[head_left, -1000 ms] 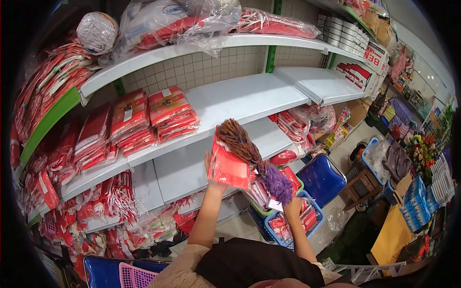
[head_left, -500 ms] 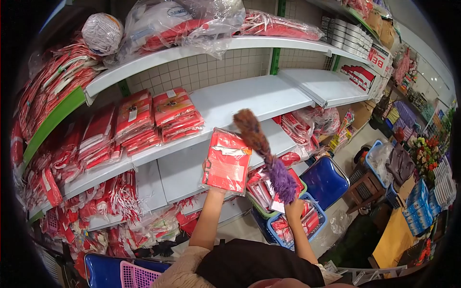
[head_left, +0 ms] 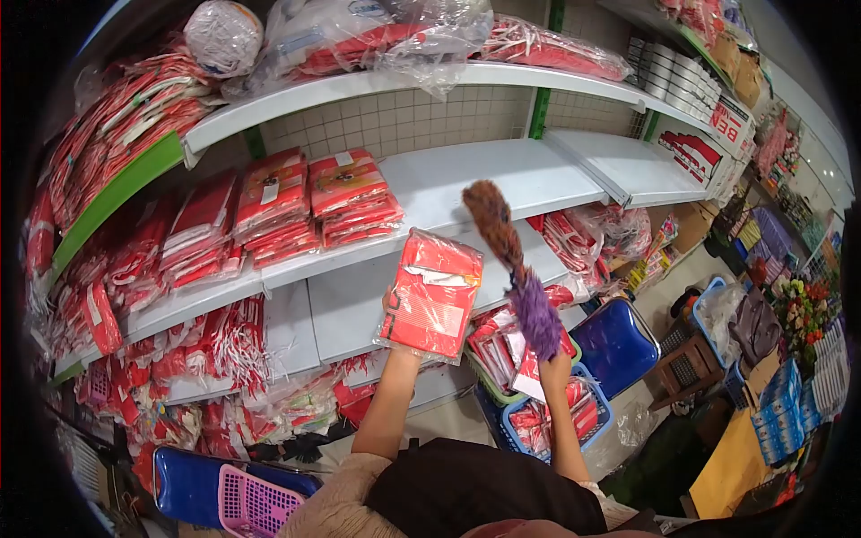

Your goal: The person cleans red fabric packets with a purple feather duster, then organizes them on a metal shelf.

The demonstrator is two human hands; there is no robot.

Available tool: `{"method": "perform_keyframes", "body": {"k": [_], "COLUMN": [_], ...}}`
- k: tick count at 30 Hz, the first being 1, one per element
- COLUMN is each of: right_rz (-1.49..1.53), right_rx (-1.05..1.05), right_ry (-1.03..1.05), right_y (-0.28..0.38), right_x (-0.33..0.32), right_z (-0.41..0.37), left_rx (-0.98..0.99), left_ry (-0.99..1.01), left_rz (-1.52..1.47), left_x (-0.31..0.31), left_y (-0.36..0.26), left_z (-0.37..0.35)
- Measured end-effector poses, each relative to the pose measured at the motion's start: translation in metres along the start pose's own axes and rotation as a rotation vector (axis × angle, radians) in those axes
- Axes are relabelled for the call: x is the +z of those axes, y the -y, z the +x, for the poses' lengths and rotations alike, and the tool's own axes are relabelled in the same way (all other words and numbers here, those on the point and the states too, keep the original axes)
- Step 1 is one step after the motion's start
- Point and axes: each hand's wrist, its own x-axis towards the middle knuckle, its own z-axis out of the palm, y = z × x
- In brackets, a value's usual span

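A red packet in clear plastic (head_left: 434,296) rests on my left hand (head_left: 391,309), whose fingers are mostly hidden behind it, with part of them at its left edge. My right hand (head_left: 554,366) is closed around the lower end of a fluffy duster (head_left: 516,269), brown at its tip and purple near the hand. The duster points up and left, in front of the middle shelf (head_left: 502,175). Stacks of similar red packets (head_left: 354,197) lie on that shelf to the left of the held packet.
Below my right hand stand a blue basket (head_left: 603,429) and a green-rimmed basket (head_left: 489,381) of red packets. Blue chairs (head_left: 614,345) are at right and lower left, the left one beside a pink basket (head_left: 260,502). Bagged goods (head_left: 359,40) fill the upper shelf.
The shelves have shifted a little right in view. The packet in my left hand has moved slightly right and up, and my right hand with the duster is slightly higher.
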Motion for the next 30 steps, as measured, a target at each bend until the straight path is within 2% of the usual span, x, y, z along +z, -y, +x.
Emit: {"method": "perform_keyframes", "body": {"k": [2,5,7,12,15,16,19,20,21,23,24,27,28,30], "right_rz": [0.013,0.09,-0.054,-0.362,-0.344,-0.408,-0.149,0.036,0.261,0.611,0.736,1.18,1.204,1.22], "right_rx": [0.024,-0.089,-0.327,-0.319,-0.312,-0.384,-0.674,-0.688,-0.562,-0.355,-0.279,0.119,0.105,0.045], "right_ry": [0.034,-0.044,-0.146,0.049,0.095,-0.012,-0.399,-0.379,-0.215,0.083,0.215,0.822,0.855,0.836], "right_y": [0.025,0.066,0.081,0.146,0.169,0.17,0.216,0.224,0.232,0.242,0.242,0.237,0.236,0.24], "right_x": [0.002,0.005,0.012,0.002,0.017,0.027,0.016,0.019,0.021,0.032,0.039,0.043,0.046,0.049], "right_z": [0.019,0.061,0.097,0.17,0.195,0.194,0.162,0.148,0.127,0.084,0.07,0.055,0.055,0.057], "left_rx": [-0.007,0.014,0.028,0.083,0.121,0.147,0.334,0.338,0.341,0.211,0.201,0.206,0.257,0.29], "left_ry": [0.029,0.078,0.064,0.02,-0.022,-0.033,-0.131,-0.123,-0.114,0.019,0.065,-0.16,-0.3,-0.233], "left_rz": [-0.01,0.014,0.015,0.046,0.088,0.14,0.469,0.452,0.435,0.104,0.122,0.172,0.209,0.336], "left_x": [0.007,0.001,0.011,0.01,0.011,0.01,0.009,0.011,0.014,0.036,0.042,0.058,0.059,0.067], "left_y": [-0.005,-0.016,-0.02,-0.028,-0.036,-0.039,-0.051,-0.052,-0.054,-0.056,-0.058,-0.064,-0.065,-0.066], "left_z": [-0.005,-0.006,-0.013,-0.024,-0.029,-0.03,-0.03,-0.032,-0.033,-0.043,-0.044,-0.049,-0.049,-0.05]}}
